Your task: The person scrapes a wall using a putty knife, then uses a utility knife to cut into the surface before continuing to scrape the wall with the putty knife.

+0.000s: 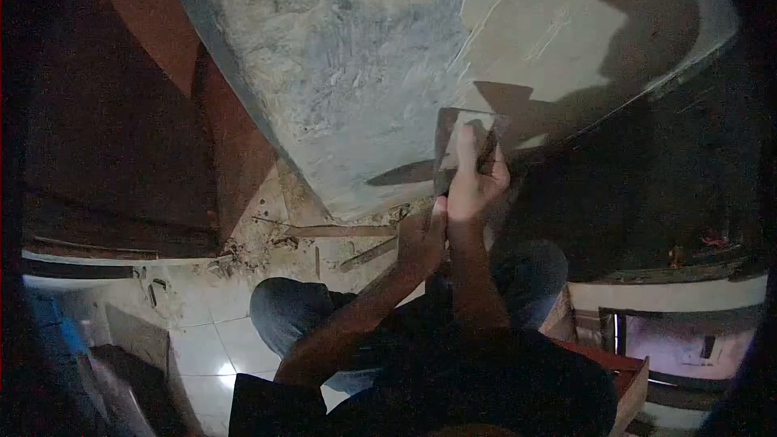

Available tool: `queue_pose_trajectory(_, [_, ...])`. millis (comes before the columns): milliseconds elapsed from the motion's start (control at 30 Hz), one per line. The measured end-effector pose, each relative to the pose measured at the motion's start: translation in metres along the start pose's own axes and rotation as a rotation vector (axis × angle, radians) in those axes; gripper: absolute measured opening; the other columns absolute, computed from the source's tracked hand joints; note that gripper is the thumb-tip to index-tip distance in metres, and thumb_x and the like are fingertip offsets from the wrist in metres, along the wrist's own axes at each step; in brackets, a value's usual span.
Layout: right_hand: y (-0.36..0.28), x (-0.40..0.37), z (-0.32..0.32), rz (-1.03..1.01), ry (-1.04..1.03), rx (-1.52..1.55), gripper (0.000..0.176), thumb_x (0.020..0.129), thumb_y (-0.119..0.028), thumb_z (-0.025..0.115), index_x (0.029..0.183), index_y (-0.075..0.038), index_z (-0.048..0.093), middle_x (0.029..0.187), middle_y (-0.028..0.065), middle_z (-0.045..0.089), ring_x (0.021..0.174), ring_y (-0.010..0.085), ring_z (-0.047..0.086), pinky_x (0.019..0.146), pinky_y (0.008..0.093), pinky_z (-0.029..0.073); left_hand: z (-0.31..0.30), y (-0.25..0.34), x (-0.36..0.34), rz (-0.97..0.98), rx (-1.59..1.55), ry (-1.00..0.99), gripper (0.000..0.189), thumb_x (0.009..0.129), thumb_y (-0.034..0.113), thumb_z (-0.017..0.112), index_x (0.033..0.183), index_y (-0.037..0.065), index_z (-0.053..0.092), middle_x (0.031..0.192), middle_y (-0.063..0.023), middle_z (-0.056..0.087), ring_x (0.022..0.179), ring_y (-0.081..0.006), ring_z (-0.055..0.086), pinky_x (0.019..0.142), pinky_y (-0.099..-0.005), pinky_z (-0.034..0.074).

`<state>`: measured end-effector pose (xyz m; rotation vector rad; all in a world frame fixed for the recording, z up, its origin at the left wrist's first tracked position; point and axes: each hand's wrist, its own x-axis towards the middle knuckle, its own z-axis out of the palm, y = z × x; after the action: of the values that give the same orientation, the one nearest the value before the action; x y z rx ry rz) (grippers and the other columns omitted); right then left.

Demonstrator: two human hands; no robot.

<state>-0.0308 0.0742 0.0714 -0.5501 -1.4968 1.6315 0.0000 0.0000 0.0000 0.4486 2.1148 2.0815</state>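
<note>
My right hand (479,184) grips a putty knife (447,133), its thumb stretched up along the blade. The broad dark blade carries a patch of pale putty and overlaps the lower part of the plastered wall (364,89). Close beside the right wrist, my left hand (425,236) is closed with its thumb pointing up toward the lower end of the blade. I cannot tell what the left fingers hold. Grey, roughly coated plaster covers the wall's left side, and a smoother cream layer lies on the right with raised ridges. Shadows of the hands and tool fall across it.
Debris and crumbs (243,255) lie at the wall's foot with wooden strips (368,254). White floor tiles (198,316) stretch left of my bent knees. A reddish-brown panel (235,154) borders the wall on the left. A red-edged wooden piece (631,380) stands at lower right.
</note>
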Motion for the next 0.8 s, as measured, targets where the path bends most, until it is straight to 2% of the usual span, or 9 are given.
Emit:
queue_pose_trajectory(67, [0.008,0.008,-0.01,-0.038,0.07,-0.059,0.031,0.083,-0.02,0.065,0.106,0.0,0.06,0.104,0.0091,0.062,0.093,0.0139,0.055,0.084,0.0319,0.041,0.004,0.004,0.002,-0.244,-0.032,-0.202,0.052,0.093,0.041,0.044,0.062,0.0,0.053,0.05,-0.0066,0.047,0.05,-0.0135,0.046,0.049,-0.034,0.039])
queue_pose_trajectory(100, [0.001,-0.003,-0.02,-0.013,0.06,-0.133,0.031,0.083,-0.02,0.065,0.106,0.0,0.06,0.104,0.0091,0.062,0.093,0.0139,0.055,0.084,0.0319,0.041,0.006,0.012,-0.016,-0.305,-0.081,-0.206,0.052,0.093,0.041,0.044,0.062,0.0,0.053,0.05,-0.0066,0.047,0.05,-0.0135,0.046,0.049,-0.034,0.039])
queue_pose_trajectory(200, [0.005,-0.001,-0.005,0.07,0.117,-0.085,0.03,0.083,-0.02,0.065,0.104,0.0,0.06,0.102,0.0071,0.062,0.091,0.0136,0.054,0.084,0.0314,0.041,-0.008,0.01,0.0,-0.176,-0.019,-0.179,0.052,0.093,0.04,0.044,0.062,-0.002,0.052,0.05,-0.0074,0.047,0.051,-0.0133,0.047,0.05,-0.0337,0.04])
queue_pose_trajectory(300, [0.001,0.0,0.0,0.063,0.14,-0.122,0.03,0.083,-0.02,0.065,0.103,0.001,0.06,0.1,0.0058,0.062,0.089,0.0132,0.054,0.082,0.0303,0.041,-0.007,0.005,0.004,-0.22,0.079,-0.196,0.052,0.093,0.039,0.044,0.064,-0.002,0.051,0.051,-0.008,0.047,0.051,-0.0134,0.047,0.05,-0.0333,0.039])
queue_pose_trajectory(433, [0.004,0.0,0.0,0.074,0.147,-0.059,0.029,0.083,-0.02,0.065,0.103,0.001,0.06,0.099,0.0064,0.062,0.087,0.0132,0.054,0.081,0.0296,0.041,-0.004,0.001,0.002,-0.324,-0.078,-0.191,0.051,0.093,0.039,0.045,0.064,-0.003,0.051,0.051,-0.0083,0.046,0.051,-0.013,0.043,0.049,-0.0339,0.037])
queue_pose_trajectory(500, [0.005,0.0,-0.001,0.067,0.155,-0.026,0.029,0.083,-0.02,0.065,0.102,0.001,0.06,0.098,0.0066,0.063,0.087,0.0131,0.054,0.08,0.0297,0.042,-0.003,-0.002,0.001,-0.328,-0.062,-0.2,0.051,0.093,0.039,0.045,0.065,-0.003,0.051,0.051,-0.0083,0.046,0.051,-0.0129,0.041,0.049,-0.0343,0.037])
queue_pose_trajectory(567, [0.003,-0.001,-0.002,0.115,0.164,-0.113,0.03,0.084,-0.023,0.064,0.101,0.002,0.06,0.096,0.0065,0.063,0.086,0.0132,0.054,0.08,0.03,0.042,-0.004,0.001,0.001,-0.153,-0.042,-0.136,0.05,0.093,0.038,0.046,0.065,-0.003,0.051,0.051,-0.0072,0.046,0.051,-0.012,0.04,0.048,-0.0341,0.036])
queue_pose_trajectory(667, [0.008,0.0,-0.005,0.043,0.144,-0.126,0.031,0.085,-0.025,0.063,0.099,0.002,0.06,0.094,0.006,0.062,0.085,0.0128,0.053,0.079,0.0294,0.041,-0.003,-0.002,-0.001,-0.268,-0.04,-0.174,0.048,0.092,0.036,0.048,0.064,-0.003,0.05,0.052,-0.0064,0.046,0.051,-0.0115,0.041,0.047,-0.0336,0.035])
queue_pose_trajectory(800, [0.011,0.0,-0.006,0.049,0.171,-0.121,0.031,0.085,-0.026,0.063,0.099,0.002,0.06,0.091,0.0057,0.062,0.083,0.0126,0.053,0.079,0.0287,0.041,-0.003,0.006,-0.001,-0.224,-0.109,-0.155,0.048,0.092,0.036,0.049,0.062,-0.002,0.048,0.051,-0.0047,0.043,0.048,-0.0112,0.04,0.046,-0.0327,0.035])
